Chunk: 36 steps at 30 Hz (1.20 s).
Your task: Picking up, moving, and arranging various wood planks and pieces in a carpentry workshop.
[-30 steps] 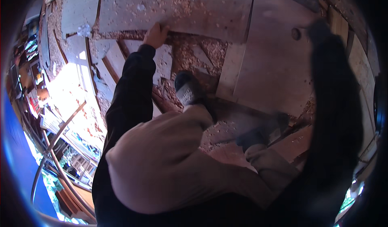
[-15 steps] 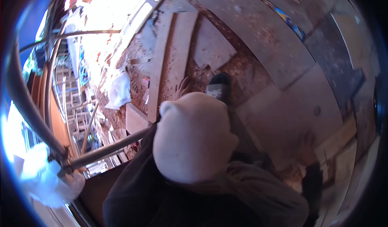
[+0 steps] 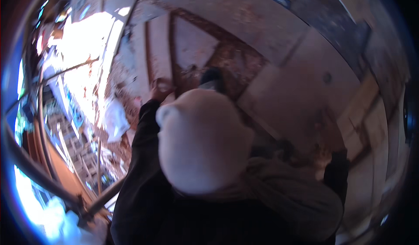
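Note:
My left hand (image 3: 162,90) is at the near end of a long wooden board (image 3: 159,48), its fingers curled around the board's end. A second, narrower board (image 3: 141,57) lies alongside to the left. My right hand (image 3: 330,130), smeared by motion, has its fingers apart over a large brown panel (image 3: 292,101); whether it touches the panel I cannot tell. Between my dark-sleeved arms, a rounded beige cloth-covered shape (image 3: 203,140) hides much of the middle. Past it shows a dark shoe or slipper (image 3: 212,78).
Wood shavings (image 3: 235,61) litter the ground around a square panel piece (image 3: 192,42). On the left are a white plastic bag (image 3: 115,119), a metal pipe frame (image 3: 37,173) and a stack of slatted pieces (image 3: 74,147). Wooden planks (image 3: 360,99) lie at the right.
The whole view has shifted, so the boards and shoe appear further left. My left sleeve now shows, and the left fingers have curled from stretched out. My right hand appears slightly higher.

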Tool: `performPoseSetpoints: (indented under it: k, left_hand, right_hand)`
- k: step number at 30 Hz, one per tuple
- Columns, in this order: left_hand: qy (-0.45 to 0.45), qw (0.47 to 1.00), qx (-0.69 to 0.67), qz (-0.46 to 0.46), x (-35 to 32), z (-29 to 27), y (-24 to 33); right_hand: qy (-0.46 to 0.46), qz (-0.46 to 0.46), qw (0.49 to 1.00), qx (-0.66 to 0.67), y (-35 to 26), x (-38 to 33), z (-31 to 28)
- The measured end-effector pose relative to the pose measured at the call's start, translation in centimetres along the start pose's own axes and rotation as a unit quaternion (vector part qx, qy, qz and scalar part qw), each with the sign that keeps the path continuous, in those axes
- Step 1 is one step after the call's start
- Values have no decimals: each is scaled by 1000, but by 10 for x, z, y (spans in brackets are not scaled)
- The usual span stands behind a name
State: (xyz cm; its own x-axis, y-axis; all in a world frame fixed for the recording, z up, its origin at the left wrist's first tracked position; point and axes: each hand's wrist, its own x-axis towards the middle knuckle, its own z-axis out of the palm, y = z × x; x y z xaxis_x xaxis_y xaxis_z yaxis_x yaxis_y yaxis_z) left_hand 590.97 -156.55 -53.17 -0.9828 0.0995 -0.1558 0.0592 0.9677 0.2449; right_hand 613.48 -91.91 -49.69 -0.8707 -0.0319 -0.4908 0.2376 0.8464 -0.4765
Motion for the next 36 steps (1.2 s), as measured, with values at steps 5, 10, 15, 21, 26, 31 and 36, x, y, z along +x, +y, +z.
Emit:
performPoseSetpoints:
  k: [5,10,15,21,26,31,36]
  left_hand:
    - [-148,983,110,17,-42,14,4]
    - [-299,911,284,30,70,4,3]
    - [-291,830,438,186,246,-30,145]
    - [-195,793,329,475,275,-60,514]
    - [-214,671,330,629,109,-82,732]
    - [-257,537,365,716,-8,-90,851]
    - [-205,458,342,795,-44,-74,919]
  right_hand:
    - [183,124,932,287,19,-60,19]
    - [287,441,849,-42,22,-188,125]
    - [286,556,781,3,-4,-233,188]
    - [383,612,692,-9,2,-253,186]
    - [424,777,463,42,46,-317,207]
    - [431,757,478,116,64,-331,227]
    - [446,753,477,78,65,-327,236]
